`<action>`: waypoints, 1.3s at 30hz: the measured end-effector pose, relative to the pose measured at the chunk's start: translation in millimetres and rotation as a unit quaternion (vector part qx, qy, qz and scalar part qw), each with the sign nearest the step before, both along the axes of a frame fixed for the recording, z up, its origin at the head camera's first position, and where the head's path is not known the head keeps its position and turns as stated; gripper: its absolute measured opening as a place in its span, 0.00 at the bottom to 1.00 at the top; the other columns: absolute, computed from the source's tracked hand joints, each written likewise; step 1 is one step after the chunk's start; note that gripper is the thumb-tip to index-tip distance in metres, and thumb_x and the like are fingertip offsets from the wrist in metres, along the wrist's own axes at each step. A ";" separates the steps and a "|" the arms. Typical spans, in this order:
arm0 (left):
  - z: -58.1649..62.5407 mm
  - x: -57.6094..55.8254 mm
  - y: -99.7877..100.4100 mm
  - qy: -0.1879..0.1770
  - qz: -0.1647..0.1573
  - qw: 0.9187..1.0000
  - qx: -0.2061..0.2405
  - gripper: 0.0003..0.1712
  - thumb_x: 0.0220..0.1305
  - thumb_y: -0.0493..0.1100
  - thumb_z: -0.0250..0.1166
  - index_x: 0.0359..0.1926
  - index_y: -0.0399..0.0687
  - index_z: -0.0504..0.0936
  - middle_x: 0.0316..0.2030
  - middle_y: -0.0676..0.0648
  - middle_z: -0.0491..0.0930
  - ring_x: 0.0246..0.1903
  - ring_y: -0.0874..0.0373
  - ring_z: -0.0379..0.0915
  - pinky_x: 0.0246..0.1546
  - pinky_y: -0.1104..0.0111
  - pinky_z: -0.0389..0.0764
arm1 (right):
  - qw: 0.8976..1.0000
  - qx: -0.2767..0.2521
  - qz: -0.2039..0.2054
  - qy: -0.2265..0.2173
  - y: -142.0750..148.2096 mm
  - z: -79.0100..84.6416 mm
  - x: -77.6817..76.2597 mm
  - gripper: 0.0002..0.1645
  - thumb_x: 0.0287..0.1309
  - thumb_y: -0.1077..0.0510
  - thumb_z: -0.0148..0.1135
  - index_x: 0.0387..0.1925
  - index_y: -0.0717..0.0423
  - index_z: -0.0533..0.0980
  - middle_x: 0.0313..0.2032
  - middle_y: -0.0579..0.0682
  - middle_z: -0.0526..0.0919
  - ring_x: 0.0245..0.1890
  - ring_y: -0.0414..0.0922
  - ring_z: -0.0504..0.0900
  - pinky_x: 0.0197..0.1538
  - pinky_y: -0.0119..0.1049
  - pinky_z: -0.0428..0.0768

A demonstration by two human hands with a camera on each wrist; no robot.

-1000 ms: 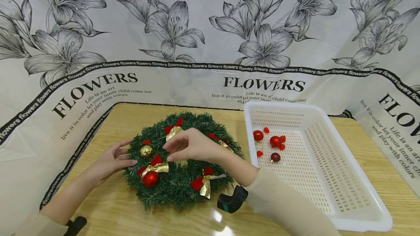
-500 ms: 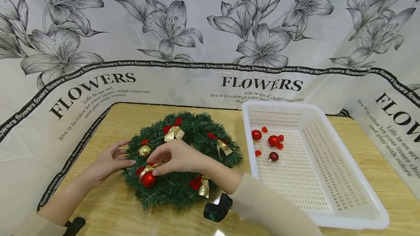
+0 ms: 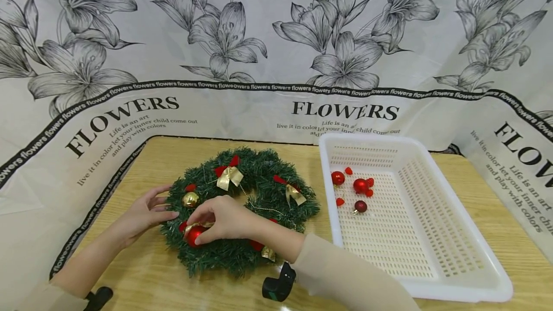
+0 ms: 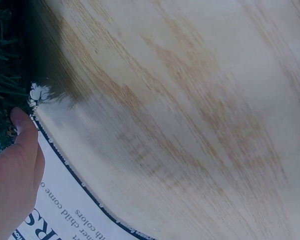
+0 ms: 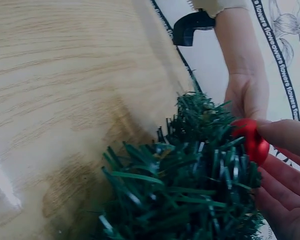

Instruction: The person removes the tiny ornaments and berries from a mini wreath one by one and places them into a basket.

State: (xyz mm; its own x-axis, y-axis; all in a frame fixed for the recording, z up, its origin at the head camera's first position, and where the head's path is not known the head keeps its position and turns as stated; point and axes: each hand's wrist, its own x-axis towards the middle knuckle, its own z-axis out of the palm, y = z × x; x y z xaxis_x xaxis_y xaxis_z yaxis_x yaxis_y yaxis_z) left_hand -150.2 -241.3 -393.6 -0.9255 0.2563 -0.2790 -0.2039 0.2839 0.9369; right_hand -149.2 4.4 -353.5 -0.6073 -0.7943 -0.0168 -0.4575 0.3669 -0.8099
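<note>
A green Christmas wreath lies flat on the table, trimmed with red and gold bows, a gold bauble and a thin bead chain. My left hand holds its left edge, the thumb on top and the fingertips partly hidden in the needles. At the wreath's lower left, my right hand holds a shiny red bauble between thumb and fingers. The right wrist view shows the thumb pressed on this red bauble. The bow beside it is mostly covered by the right hand.
To the right stands a white perforated plastic basket. Inside are red baubles, a dark red bauble and several small red pieces near its left side. Behind the wooden table hangs a flower-printed cloth.
My right hand has moved left and down from above the wreath's middle to the red bauble, uncovering the upper bows and bead chain. My left hand has stayed at the wreath's edge.
</note>
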 end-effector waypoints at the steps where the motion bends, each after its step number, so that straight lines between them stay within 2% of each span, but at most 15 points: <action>1: -0.3 0.1 -0.1 0.001 -0.001 1.000 0.001 0.52 0.58 0.40 0.66 0.72 0.39 0.41 0.66 0.24 0.42 0.64 0.28 0.43 0.56 0.48 0.67 | 1.000 0.000 0.000 -0.001 -0.5 -1.1 0.1 0.18 0.48 0.59 0.71 0.45 0.54 0.81 0.42 0.43 0.83 0.40 0.29 0.77 0.43 0.21 0.74; 9: -2.0 0.4 -1.0 0.005 -0.006 1.000 0.005 0.50 0.59 0.38 0.65 0.72 0.39 0.41 0.66 0.24 0.42 0.63 0.28 0.44 0.55 0.48 0.68 | 0.999 0.010 0.034 0.012 -2.2 -5.8 1.6 0.18 0.51 0.58 0.69 0.46 0.54 0.81 0.43 0.44 0.82 0.37 0.27 0.77 0.40 0.20 0.75; 12: -2.3 0.1 -0.9 0.006 -0.008 1.000 0.006 0.50 0.59 0.37 0.64 0.72 0.39 0.40 0.66 0.23 0.42 0.63 0.28 0.44 0.55 0.47 0.67 | 0.999 0.009 0.039 0.004 -1.7 -5.7 2.2 0.18 0.51 0.59 0.69 0.47 0.55 0.81 0.43 0.44 0.82 0.36 0.26 0.77 0.38 0.20 0.75; 20: -1.6 -0.3 -0.1 0.005 -0.007 1.000 -0.001 0.50 0.59 0.38 0.65 0.72 0.38 0.40 0.66 0.23 0.42 0.63 0.28 0.44 0.55 0.47 0.67 | 0.998 -0.018 0.024 -0.053 -0.9 -5.6 -1.1 0.19 0.50 0.60 0.69 0.47 0.58 0.81 0.43 0.47 0.83 0.36 0.28 0.79 0.40 0.22 0.76; 26: -1.0 0.0 0.3 0.001 -0.005 1.000 0.000 0.51 0.59 0.38 0.65 0.72 0.38 0.40 0.66 0.24 0.42 0.63 0.28 0.44 0.55 0.48 0.68 | 0.996 -0.032 0.021 -0.074 -1.3 -4.6 -2.2 0.20 0.51 0.60 0.69 0.48 0.59 0.80 0.42 0.45 0.84 0.37 0.28 0.79 0.42 0.23 0.76; 30: 0.0 -0.4 0.1 0.002 -0.003 1.000 0.000 0.51 0.58 0.39 0.66 0.72 0.39 0.41 0.66 0.24 0.43 0.63 0.29 0.44 0.55 0.49 0.68 | 0.994 -0.043 0.014 -0.098 -0.5 0.2 -2.3 0.20 0.51 0.61 0.68 0.48 0.60 0.79 0.41 0.45 0.84 0.37 0.29 0.80 0.42 0.24 0.77; 39: 0.0 0.7 0.7 0.003 -0.003 1.000 -0.003 0.51 0.58 0.39 0.66 0.72 0.38 0.41 0.66 0.24 0.43 0.63 0.29 0.45 0.55 0.49 0.68 | 0.990 -0.078 -0.010 -0.118 5.4 12.8 -3.7 0.20 0.50 0.63 0.69 0.47 0.62 0.80 0.39 0.46 0.84 0.36 0.31 0.80 0.42 0.26 0.78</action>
State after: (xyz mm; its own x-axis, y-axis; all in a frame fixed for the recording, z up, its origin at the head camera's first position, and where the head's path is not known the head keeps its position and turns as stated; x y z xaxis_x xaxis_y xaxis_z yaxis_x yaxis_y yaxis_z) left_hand -149.4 -240.6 -393.7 -0.9257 0.2595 -0.2752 -0.1972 0.2900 0.9365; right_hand -152.9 9.8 -340.7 -0.6165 -0.7864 -0.0383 -0.2425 0.2359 -0.9410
